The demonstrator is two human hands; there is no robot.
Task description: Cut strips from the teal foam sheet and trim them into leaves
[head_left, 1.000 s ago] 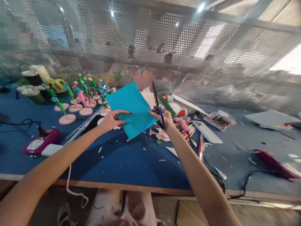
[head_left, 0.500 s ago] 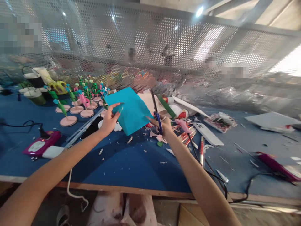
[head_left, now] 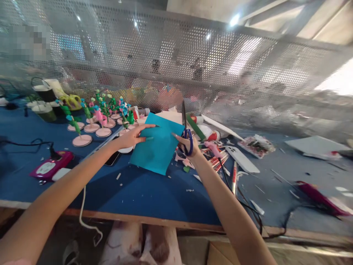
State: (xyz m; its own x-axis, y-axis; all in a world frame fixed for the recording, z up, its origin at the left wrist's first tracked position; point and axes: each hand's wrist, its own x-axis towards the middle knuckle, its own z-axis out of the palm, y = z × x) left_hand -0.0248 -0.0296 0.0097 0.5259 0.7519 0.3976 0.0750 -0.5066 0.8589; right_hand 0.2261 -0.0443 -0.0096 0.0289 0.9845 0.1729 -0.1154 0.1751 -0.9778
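Note:
A turquoise foam sheet (head_left: 158, 147) is held above the blue table (head_left: 132, 187). My left hand (head_left: 132, 137) pinches the sheet's left edge, index finger stretched along its top. At the sheet's right edge my right hand (head_left: 187, 144) grips blue-handled scissors (head_left: 186, 127), whose blades point up and away. The right hand's fingers also touch the sheet.
Several small craft flowers on pink round bases (head_left: 96, 117) stand at the back left, beside cups (head_left: 44, 103). A magenta glue gun (head_left: 48, 167) with cord lies left. Right of the hands lie a white phone (head_left: 242, 159), pens, glue bottles (head_left: 209, 132) and paper scraps. A perforated metal screen (head_left: 176, 62) closes the back.
The sheet has been turned and lowered, its long side now pointing down toward the table. My left hand shifted its hold to the upper left edge; the scissors stayed upright.

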